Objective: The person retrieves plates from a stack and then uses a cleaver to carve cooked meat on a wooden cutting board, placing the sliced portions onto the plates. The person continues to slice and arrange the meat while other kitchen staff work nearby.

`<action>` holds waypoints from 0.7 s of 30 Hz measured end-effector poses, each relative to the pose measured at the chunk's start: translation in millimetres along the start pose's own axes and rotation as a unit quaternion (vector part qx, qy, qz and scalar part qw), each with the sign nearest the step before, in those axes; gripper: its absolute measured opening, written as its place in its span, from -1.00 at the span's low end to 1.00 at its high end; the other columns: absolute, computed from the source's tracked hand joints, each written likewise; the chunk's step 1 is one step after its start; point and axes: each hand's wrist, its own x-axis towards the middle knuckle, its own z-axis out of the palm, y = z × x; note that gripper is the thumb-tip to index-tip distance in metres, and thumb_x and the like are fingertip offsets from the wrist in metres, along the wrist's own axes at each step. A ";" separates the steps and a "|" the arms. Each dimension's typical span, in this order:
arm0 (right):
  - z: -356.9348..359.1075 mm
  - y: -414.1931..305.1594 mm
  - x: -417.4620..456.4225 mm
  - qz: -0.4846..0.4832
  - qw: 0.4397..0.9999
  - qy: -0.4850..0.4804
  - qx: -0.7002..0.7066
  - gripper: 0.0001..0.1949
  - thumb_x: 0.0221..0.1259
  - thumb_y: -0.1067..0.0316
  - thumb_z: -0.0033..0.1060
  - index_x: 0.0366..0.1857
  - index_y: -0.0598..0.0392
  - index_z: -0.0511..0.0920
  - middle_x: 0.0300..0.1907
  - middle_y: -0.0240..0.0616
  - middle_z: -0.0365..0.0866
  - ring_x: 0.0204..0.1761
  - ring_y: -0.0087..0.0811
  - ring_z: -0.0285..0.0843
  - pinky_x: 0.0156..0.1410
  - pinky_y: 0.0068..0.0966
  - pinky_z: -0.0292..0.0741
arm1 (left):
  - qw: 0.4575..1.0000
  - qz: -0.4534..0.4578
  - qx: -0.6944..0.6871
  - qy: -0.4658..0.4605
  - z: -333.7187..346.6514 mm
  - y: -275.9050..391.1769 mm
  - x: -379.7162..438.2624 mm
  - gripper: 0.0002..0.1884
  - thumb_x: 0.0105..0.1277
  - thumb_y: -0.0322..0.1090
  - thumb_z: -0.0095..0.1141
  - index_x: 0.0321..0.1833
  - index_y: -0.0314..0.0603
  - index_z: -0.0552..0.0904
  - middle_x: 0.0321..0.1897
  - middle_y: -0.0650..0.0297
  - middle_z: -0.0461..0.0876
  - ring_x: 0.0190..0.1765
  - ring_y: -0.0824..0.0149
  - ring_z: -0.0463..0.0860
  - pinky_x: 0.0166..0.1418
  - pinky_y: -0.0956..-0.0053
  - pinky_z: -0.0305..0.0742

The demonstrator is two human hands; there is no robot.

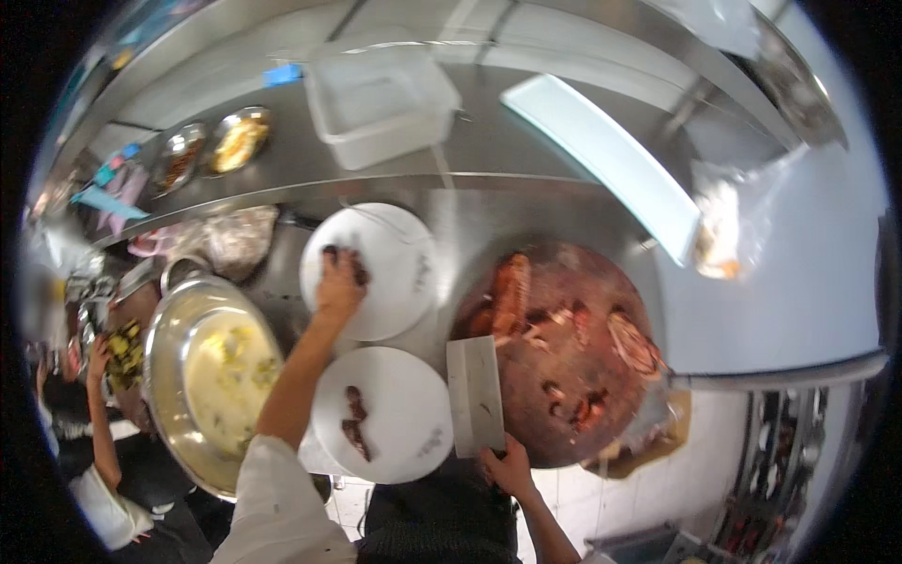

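Observation:
My left hand is over the far white plate, its fingers closed around dark pieces of cooked meat. In my right hand is the handle of a cleaver, its broad blade lying flat beside the left edge of a round chopping block. A reddish-brown chunk of roasted meat sits at the back of the block, and another cut piece lies at its right edge. Scraps are scattered between them. Two dark meat pieces rest on the near white plate.
At left stands a large metal basin of pale liquid with yellow-green pieces. Beyond it, a co-worker's hand touches chopped greens. On the back shelf are a white plastic tub, two metal bowls and a long pale tray.

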 end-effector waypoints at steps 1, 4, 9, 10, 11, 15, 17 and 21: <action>-20.6 20.8 -17.8 -0.025 0.999 0.026 -0.038 -0.77 0.41 0.39 0.19 0.06 0.20 0.55 -0.49 -0.28 0.60 -0.63 -0.49 0.49 -0.51 -0.45 0.47 | 0.999 0.026 -0.017 0.005 -15.2 13.0 -7.7 -0.42 0.20 -0.32 0.35 0.31 -0.13 0.50 0.36 -0.09 0.41 0.13 -0.09 0.67 0.09 0.01 0.66; -63.9 45.8 -70.0 0.074 0.992 0.094 0.042 -0.73 0.43 0.36 0.23 0.14 0.14 0.58 -0.41 -0.33 0.66 -0.59 -0.55 0.50 -0.48 -0.49 0.47 | 0.981 0.063 -0.182 -0.033 -25.5 94.5 -55.3 -0.49 0.18 -0.27 0.42 0.17 -0.30 0.60 -0.01 0.02 0.67 -0.14 0.07 0.74 -0.01 0.15 0.66; -108.1 95.7 -113.5 0.054 0.984 0.168 0.015 -0.86 0.40 0.41 0.27 -0.12 0.17 0.52 -0.61 -0.43 0.51 -0.67 -0.61 0.44 -0.58 -0.55 0.40 | 0.936 0.198 -0.257 -0.138 17.0 219.3 -157.8 -0.62 0.22 -0.30 0.37 0.08 -0.22 0.63 -0.09 0.02 0.68 -0.09 -0.01 0.72 0.03 0.18 0.62; -117.0 112.2 -119.1 0.048 0.985 0.165 0.021 -0.87 0.40 0.42 0.26 -0.12 0.16 0.52 -0.61 -0.44 0.51 -0.67 -0.61 0.44 -0.58 -0.55 0.41 | 0.921 0.191 -0.282 -0.189 27.5 231.9 -179.3 -0.62 0.26 -0.30 0.36 0.11 -0.21 0.63 -0.05 -0.01 0.68 -0.04 -0.04 0.72 0.10 0.16 0.62; -127.2 128.0 -125.0 0.048 0.984 0.171 0.014 -0.88 0.40 0.42 0.25 -0.12 0.16 0.52 -0.61 -0.44 0.51 -0.67 -0.60 0.45 -0.58 -0.55 0.41 | 0.904 0.181 -0.306 -0.238 39.5 243.7 -199.8 -0.62 0.29 -0.30 0.34 0.14 -0.21 0.63 -0.02 -0.03 0.69 0.02 -0.08 0.71 0.17 0.14 0.61; -175.4 140.4 -136.6 0.078 0.981 0.165 0.071 -0.89 0.39 0.45 0.24 -0.14 0.15 0.52 -0.60 -0.43 0.51 -0.66 -0.59 0.45 -0.59 -0.53 0.41 | 0.921 0.288 -0.103 -0.243 93.7 291.9 -258.3 -0.41 0.33 -0.18 0.34 0.40 -0.09 0.47 0.29 -0.12 0.43 0.10 -0.19 0.67 0.11 0.02 0.67; -204.1 170.8 -135.5 0.042 0.981 0.165 0.095 -0.90 0.36 0.46 0.24 -0.17 0.13 0.52 -0.61 -0.41 0.51 -0.68 -0.57 0.46 -0.59 -0.52 0.43 | 0.922 0.262 -0.004 -0.285 93.9 329.5 -277.2 -0.30 0.31 -0.17 0.35 0.51 0.01 0.37 0.39 -0.18 0.30 0.10 -0.26 0.66 0.12 -0.04 0.67; -263.3 195.1 -128.1 -0.028 0.990 0.137 0.008 -0.90 0.36 0.41 0.25 -0.18 0.12 0.53 -0.64 -0.40 0.50 -0.69 -0.56 0.47 -0.60 -0.52 0.43 | 0.953 0.175 0.051 -0.243 119.0 350.1 -301.1 -0.37 0.23 -0.25 0.37 0.38 0.02 0.46 0.26 -0.09 0.30 0.12 -0.22 0.63 0.18 0.03 0.63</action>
